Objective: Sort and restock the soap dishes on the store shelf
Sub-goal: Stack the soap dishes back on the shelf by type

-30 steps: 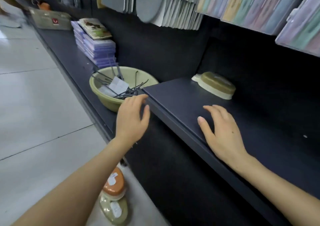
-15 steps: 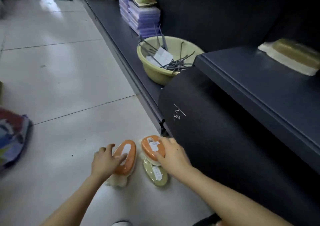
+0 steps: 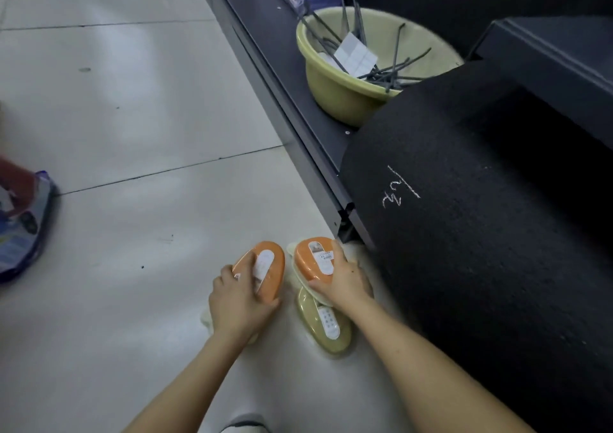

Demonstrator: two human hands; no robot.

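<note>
Head view: both hands have dropped from the shelf [image 3: 547,47] to the floor [image 3: 132,250] — the restock looks to be at the pick-up stage. The left hand [image 3: 240,303] curls round the near end of one orange soap dish [image 3: 268,266]. The right hand [image 3: 346,280] grips the second orange soap dish [image 3: 311,258], which overlaps an olive soap dish [image 3: 326,328] — all three low by the floor, none shelved yet.

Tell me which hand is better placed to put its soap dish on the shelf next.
Probably the right hand: it grips its orange dish close beside the shelf, while the left hand holds the other orange dish farther out on the floor.
</note>
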